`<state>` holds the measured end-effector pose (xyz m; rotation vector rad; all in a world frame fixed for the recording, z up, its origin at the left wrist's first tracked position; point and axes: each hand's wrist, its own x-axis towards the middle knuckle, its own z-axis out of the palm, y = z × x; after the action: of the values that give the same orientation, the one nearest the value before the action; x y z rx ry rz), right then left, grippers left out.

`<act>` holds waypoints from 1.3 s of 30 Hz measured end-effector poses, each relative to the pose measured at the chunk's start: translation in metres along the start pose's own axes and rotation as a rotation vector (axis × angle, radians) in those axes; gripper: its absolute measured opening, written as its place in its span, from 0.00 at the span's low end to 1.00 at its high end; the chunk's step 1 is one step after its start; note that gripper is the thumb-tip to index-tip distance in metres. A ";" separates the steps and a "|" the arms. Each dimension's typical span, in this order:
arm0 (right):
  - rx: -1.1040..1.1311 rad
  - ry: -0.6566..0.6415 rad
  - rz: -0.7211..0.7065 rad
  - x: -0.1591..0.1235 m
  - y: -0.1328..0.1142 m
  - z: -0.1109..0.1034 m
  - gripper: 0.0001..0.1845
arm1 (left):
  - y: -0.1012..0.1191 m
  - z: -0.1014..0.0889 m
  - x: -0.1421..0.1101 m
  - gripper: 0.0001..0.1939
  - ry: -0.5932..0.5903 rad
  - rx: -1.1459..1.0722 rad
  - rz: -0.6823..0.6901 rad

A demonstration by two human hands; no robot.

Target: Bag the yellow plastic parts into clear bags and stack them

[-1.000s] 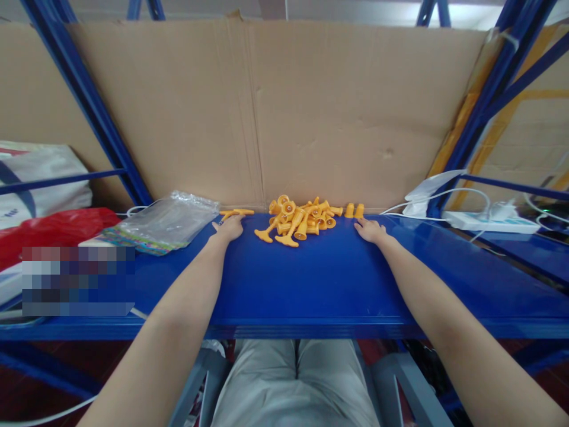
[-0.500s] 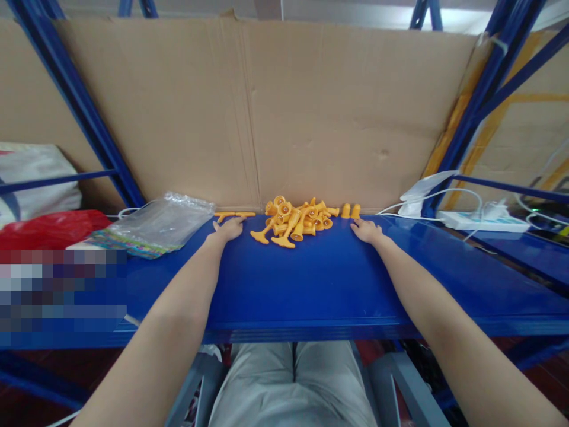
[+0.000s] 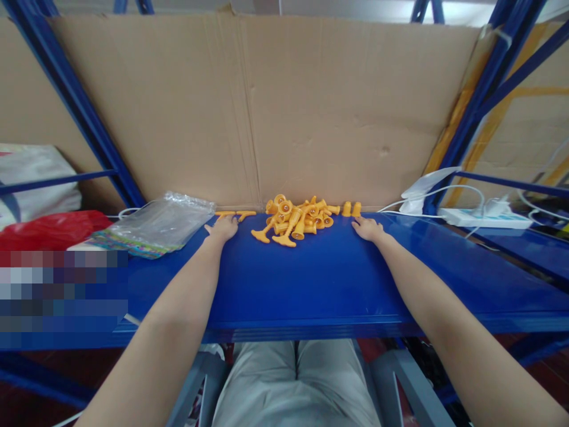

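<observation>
A heap of small orange plastic parts point(image 3: 296, 218) lies at the back of the blue shelf point(image 3: 311, 279), against the cardboard. My left hand point(image 3: 223, 228) rests flat on the shelf, fingers stretched out, its tips touching two orange T-shaped pieces point(image 3: 235, 214) left of the heap. On the other side, my right hand point(image 3: 367, 228) lies palm down with fingers apart, just in front of two short orange caps point(image 3: 351, 209). Neither hand holds anything.
A clear plastic bag with a coloured card point(image 3: 155, 225) lies at the left, beside a red bag point(image 3: 48, 230). A white power strip with cables point(image 3: 484, 218) sits at the right. A cardboard sheet point(image 3: 275, 107) backs the shelf between blue uprights.
My left hand has slid slightly left along the shelf edge of the T-shaped pieces. The right hand has hardly moved, and the view has shifted a little.
</observation>
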<state>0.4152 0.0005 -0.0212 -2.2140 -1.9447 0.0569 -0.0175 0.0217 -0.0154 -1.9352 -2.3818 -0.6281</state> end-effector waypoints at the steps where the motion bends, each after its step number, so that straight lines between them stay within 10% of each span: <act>1: -0.001 0.003 -0.001 0.000 0.000 0.000 0.28 | 0.000 0.000 0.000 0.28 -0.008 -0.003 -0.002; 21: -0.056 0.051 -0.021 -0.012 -0.009 -0.010 0.24 | 0.006 -0.006 -0.003 0.26 -0.033 0.045 0.008; 39: 0.272 0.241 -0.464 -0.007 -0.062 0.008 0.14 | 0.034 -0.015 -0.017 0.22 0.252 0.028 0.339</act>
<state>0.3525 0.0014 -0.0191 -1.4908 -2.1101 -0.0120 0.0147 0.0062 0.0038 -2.0399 -1.8525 -0.7564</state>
